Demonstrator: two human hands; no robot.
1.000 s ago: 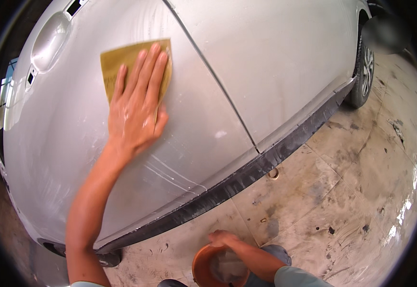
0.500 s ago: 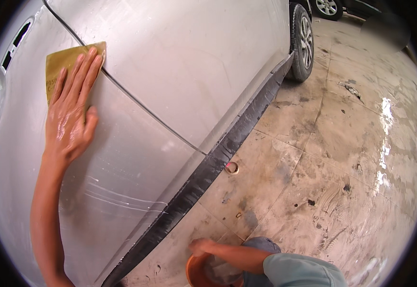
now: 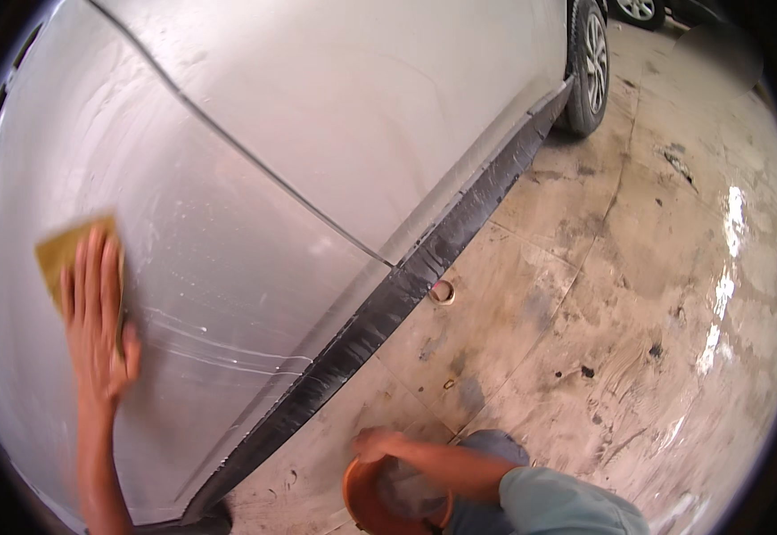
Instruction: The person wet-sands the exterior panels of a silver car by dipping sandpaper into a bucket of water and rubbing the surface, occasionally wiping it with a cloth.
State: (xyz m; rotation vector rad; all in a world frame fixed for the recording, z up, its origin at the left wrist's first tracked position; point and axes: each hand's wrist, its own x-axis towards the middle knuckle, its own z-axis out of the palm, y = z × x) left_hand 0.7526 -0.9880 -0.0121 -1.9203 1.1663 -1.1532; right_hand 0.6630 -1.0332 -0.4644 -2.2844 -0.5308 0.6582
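Observation:
My left hand (image 3: 96,325) presses a yellow-brown sheet of sandpaper (image 3: 57,253) flat against the wet silver car door (image 3: 219,267). The fingers lie straight along the sheet, and its edge shows between them and the thumb. Thin trails of whitish water run over the panel to the right of that hand. Low in the view, my right hand (image 3: 376,443) is closed at the rim of an orange bucket (image 3: 363,499). Its fingertips are hard to make out. The bucket holds what looks like cloudy water, partly covered by my forearm.
A dark sill strip (image 3: 361,334) runs along the car's lower edge toward a wheel (image 3: 590,76) at the far right. On the stained, wet tile floor (image 3: 531,374) lies a small ring-shaped object (image 3: 442,292). Another car's wheel (image 3: 638,9) shows at the top.
My left hand has slid the sandpaper down and slightly left, away from the door seam. My right hand stays at the bucket rim. The view has shifted a little.

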